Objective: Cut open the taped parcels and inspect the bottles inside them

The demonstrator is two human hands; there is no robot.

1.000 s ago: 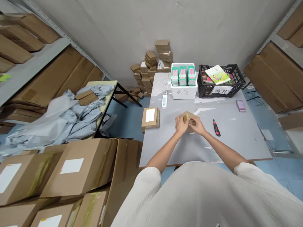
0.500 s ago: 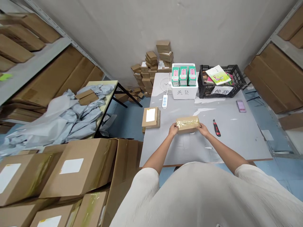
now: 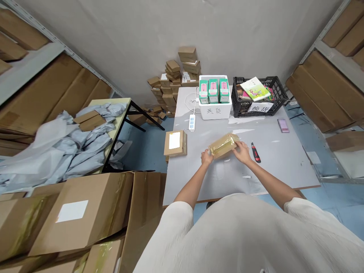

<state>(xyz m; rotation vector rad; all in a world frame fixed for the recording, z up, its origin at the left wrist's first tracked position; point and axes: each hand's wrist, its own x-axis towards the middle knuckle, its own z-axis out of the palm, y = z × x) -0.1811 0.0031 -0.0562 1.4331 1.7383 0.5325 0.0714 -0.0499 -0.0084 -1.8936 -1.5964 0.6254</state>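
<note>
Box position: the oblong brown cardboard box (image 3: 223,145), with glossy tan tape along it, is between both hands over the grey-topped table (image 3: 275,163). It lies at a slant, left end nearer the body. Contact between its underside and the tabletop cannot be told.
Box weight: probably light to moderate; the contents are hidden.
Box stiffness: likely firm along the edges and ends, with some give in the middle of the broad faces.
Box surface: the taped strip is likely slicker than bare cardboard; fragility of the contents cannot be judged.
Grip points: the two short ends, near the corners, appear best for a steady, level hold.
Left hand: the left hand (image 3: 207,157) pinches the near left end, fingers curled in at the corner.
Right hand: the right hand (image 3: 242,152) is closed around the far right end, fingers over the end and thumb toward the near side.
Arms: both forearms reach forward and converge on the box.
Right-side clearance: the red-and-black utility knife (image 3: 255,152) lies just beside the right hand, apart from it.
Left-side clearance: the brown carton with a white label (image 3: 183,143) stands at the table's left edge, apart from the left hand.
</note>
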